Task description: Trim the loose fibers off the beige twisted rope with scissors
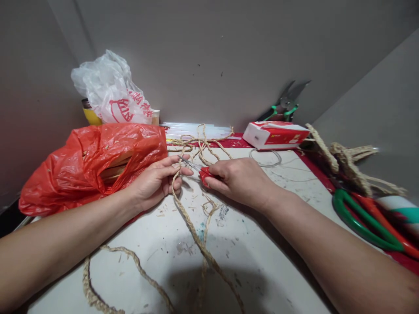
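My left hand point(160, 179) is closed around a braided straw rope point(188, 222), which runs down over the table toward me. In my right hand point(238, 179) is a pair of small scissors point(204, 174) with red handles, my fingers wrapped round them. The thin metal blades point left and meet the rope at my left fingertips; I cannot tell whether they touch it. Beyond my hands, more of the thin braid lies in loose loops point(204, 141). Another length of straw braid point(140, 266) curves across the near left of the table.
An orange-red plastic bag point(85, 157) stands at left, a white bag point(114, 91) behind it. Clear sticks point(196, 129), a red-white box point(276, 134) and pruning shears point(286, 102) line the back. Coiled wire point(268, 158) and big scissors point(363, 218) lie right. Straw scraps dot the white table point(262, 257).
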The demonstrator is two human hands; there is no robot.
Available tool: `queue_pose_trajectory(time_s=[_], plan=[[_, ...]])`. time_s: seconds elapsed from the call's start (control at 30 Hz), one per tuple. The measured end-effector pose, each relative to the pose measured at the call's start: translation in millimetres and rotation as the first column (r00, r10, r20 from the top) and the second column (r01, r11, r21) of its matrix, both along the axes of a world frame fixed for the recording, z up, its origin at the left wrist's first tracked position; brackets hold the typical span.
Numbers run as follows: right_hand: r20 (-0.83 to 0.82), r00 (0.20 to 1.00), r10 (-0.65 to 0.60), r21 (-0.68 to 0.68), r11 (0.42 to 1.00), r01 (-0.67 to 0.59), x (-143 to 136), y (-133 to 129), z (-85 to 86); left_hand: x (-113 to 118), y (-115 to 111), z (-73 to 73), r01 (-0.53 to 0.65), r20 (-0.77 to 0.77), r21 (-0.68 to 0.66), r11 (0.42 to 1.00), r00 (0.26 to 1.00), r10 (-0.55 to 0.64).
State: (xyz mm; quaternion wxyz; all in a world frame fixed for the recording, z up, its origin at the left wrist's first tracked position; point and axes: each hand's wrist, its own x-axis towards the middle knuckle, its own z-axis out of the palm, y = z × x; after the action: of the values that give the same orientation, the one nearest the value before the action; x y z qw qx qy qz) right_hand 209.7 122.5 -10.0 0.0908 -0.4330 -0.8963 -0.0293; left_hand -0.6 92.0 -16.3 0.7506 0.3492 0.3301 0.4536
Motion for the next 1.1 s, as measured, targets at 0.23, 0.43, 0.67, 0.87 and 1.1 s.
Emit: queue_pose_trajectory(time_s=[0.23, 0.43, 0.67, 0.87, 1.1], plan=[[-0.044, 0.999, -0.008, -0.014, 1.000, 0.007, 1.8, -1.1, -0.4, -0.3, 0.2, 1.3, -0.006, -0.026, 0.002, 1.000, 1.000, 0.006], [-0.019, 1.000, -0.011, -0.026, 1.000, 0.010, -0.1, -1.2, 0.0, -0.7, -0.4, 0.8, 0.011, -0.021, -0.002, 1.000, 1.000, -0.011], [-0.231, 0.969, -0.086, -0.030, 0.996, 0.081, 2.4, 2.8, -1.0, -1.2, -1.2, -1.5, -0.036, -0.080, 0.053, 0.998, 0.996, 0.041], [-0.396, 0.916, -0.067, -0.073, 0.997, 0.041, 1.7, 3.9, -4.8, 0.9, -3.5, 3.3, -0.120, -0.109, 0.055, 0.991, 0.986, 0.126], [-0.818, 0.558, -0.143, -0.181, 0.983, -0.014, -8.4, -2.9, 2.9, 7.2, -8.6, 4.9, -0.186, -0.178, 0.126, 0.974, 0.962, 0.206]])
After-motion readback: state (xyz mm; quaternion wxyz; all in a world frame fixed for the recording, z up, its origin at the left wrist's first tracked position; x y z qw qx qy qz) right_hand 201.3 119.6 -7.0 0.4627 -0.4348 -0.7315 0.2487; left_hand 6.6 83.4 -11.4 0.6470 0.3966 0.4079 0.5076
